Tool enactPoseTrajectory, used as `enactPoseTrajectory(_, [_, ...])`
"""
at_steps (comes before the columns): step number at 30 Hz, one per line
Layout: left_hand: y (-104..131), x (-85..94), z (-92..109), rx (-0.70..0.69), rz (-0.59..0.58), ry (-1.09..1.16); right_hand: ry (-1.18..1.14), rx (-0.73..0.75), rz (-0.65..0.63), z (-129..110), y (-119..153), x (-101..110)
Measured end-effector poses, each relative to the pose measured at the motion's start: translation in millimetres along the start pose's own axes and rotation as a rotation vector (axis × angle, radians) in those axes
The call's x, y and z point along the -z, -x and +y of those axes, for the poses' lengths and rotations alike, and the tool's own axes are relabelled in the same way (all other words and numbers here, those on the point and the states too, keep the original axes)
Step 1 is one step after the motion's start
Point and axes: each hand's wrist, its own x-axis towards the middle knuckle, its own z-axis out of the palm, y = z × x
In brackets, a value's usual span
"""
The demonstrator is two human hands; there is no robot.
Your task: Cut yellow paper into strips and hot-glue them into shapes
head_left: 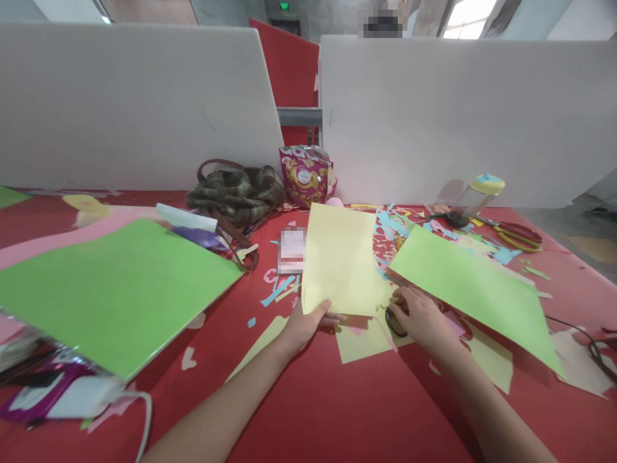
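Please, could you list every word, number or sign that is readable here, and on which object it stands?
No text reads with certainty.
Magenta snack bag: large white letters, only partly visible; smaller print blurred.
Green lit sign, background: too small.
Small white item on the table: pixelated, unreadable.

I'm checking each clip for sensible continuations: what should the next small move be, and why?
Perhaps the right hand should secure the dark loop and lift it: it is right at the loop, though whether it grips is unclear, while the left hand holds the pale yellow sheet by its lower edge.
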Motion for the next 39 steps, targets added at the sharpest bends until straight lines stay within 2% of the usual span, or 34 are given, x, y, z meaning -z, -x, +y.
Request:
enactPoseTrajectory(5, [-2,0.5,-1,-0.028,0.022,0.008,0.174,0.129,-0.094,15,5,-5])
enactPoseTrajectory(11, [-1,0.1,1,-0.089,0.061,0.025,0.312,0.097,-0.135,17,8,-6])
enactPoseTrajectory(15, [-1,1.9,3,-0.143,0.072,0.050,0.333,0.075,-0.128,15,7,7])
enactPoseTrajectory(18, [0,1.5,6,-0.128,0.114,0.078,0.288,0.031,-0.082,12,10,25])
enactPoseTrajectory(22, [0,-0.7,12,-0.166,0.190,0.143,0.055,-0.054,0.025,5,16,47])
enactPoseTrajectory(24, [0,-1.2,12,-0.185,0.194,0.158,-0.245,-0.133,-0.004,-1,17,49])
enactPoseTrajectory(27, [-1,-1.0,11,-0.198,0.187,0.165,-0.839,-0.194,-0.137,-8,15,42])
enactPoseTrajectory(30, [0,-0.5,10,-0.201,0.194,0.149,-1.169,-0.263,-0.015,-9,11,30])
enactPoseTrajectory(31, [0,-0.5,10,-0.205,0.196,0.141,-1.226,-0.274,0.018,-9,9,27])
enactPoseTrajectory(33, [2,-0.3,11,-0.212,0.188,0.128,-1.283,-0.272,-0.023,-9,9,20])
enactPoseTrajectory(39, [3,1.7,13,-0.221,0.215,0.113,-1.217,-0.188,-0.375,-21,20,8])
